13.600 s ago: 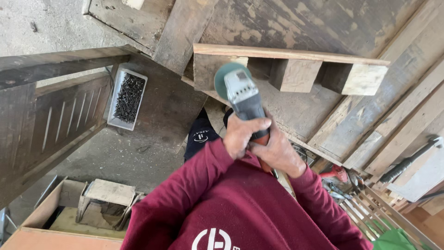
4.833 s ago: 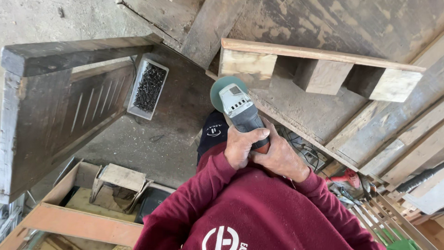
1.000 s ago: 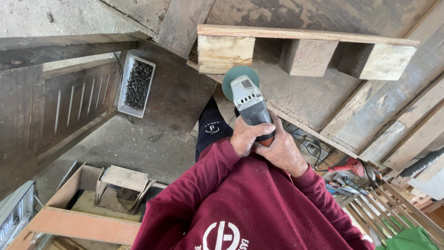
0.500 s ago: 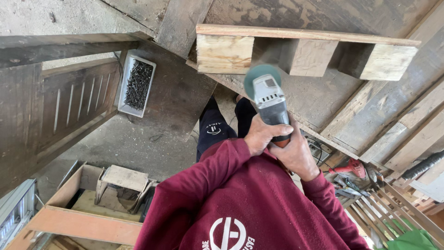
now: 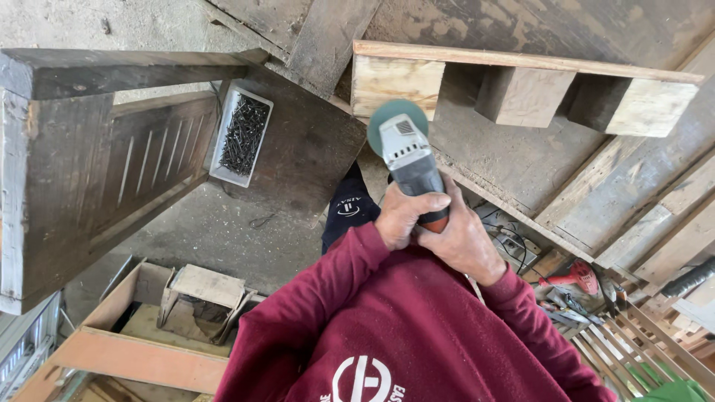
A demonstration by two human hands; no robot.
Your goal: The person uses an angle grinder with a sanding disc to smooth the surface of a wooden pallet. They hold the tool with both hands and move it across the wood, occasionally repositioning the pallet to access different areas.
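Wood block [image 5: 397, 83] sits far centre under the plank, the grinder [image 5: 408, 162] disc at its near edge with left hand [image 5: 403, 216] and right hand [image 5: 463, 240] fingers clamped round the body; a snag could kick it toward the knee.

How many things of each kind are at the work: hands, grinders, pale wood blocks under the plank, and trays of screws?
Hands: 2, left hand and right hand, both on the grinder.
Angle grinder: 1.
Pale wood blocks: 3.
Tray of dark screws: 1.
Total: 7.
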